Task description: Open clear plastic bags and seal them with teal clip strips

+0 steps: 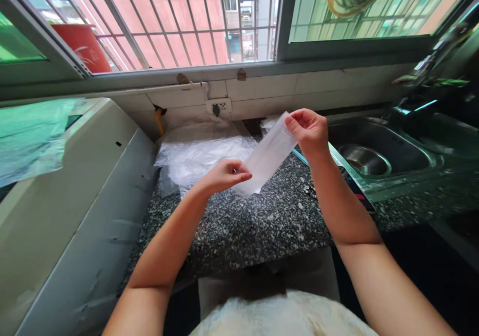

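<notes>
A translucent plastic bag [270, 155], folded into a long strip, is stretched at a slant between my two hands above the speckled stone counter [262, 231]. My left hand [228, 174] pinches its lower left end between thumb and fingers. The upper right end is gripped by my right hand [309, 129], its thumb pressed against the fingers. Behind my left hand lies a loose pile of clear plastic bags [198, 149], spread on the counter near the wall.
To the right a steel sink [396, 151] with a faucet [407, 109] is set into the counter. A dark flat item [357, 191] lies beside it, partly behind my right forearm. A pale appliance [86, 201] stands at left. A socket [220, 106] sits on the back wall.
</notes>
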`<state>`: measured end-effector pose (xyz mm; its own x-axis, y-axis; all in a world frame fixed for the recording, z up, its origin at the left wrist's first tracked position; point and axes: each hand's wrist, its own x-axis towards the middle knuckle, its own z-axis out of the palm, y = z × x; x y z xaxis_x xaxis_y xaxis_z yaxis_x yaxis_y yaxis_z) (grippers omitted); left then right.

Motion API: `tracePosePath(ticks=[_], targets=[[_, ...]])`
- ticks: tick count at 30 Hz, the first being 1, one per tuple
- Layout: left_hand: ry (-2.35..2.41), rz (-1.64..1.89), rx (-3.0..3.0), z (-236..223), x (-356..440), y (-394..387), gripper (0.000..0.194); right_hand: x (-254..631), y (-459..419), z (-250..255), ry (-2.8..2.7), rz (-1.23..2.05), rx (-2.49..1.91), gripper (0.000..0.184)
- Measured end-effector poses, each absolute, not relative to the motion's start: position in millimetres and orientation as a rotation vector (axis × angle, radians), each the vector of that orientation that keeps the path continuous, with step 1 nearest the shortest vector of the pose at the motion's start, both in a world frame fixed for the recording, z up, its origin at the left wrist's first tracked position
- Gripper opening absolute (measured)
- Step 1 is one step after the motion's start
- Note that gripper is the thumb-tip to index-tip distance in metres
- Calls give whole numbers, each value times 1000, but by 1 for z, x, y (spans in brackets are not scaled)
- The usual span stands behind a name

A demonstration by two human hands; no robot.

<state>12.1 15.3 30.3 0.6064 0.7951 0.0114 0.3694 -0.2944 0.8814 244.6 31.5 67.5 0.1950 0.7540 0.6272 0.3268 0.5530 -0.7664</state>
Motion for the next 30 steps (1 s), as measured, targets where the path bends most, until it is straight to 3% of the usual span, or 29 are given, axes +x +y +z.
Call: tracePosePath(ticks=[15,30], targets=[[1013,505,1904,23,10,26,13,252,37,66,-1363,333,-1034,21],[1046,457,1880,24,7,28,16,255,38,67,-1353,284,-1049,24]])
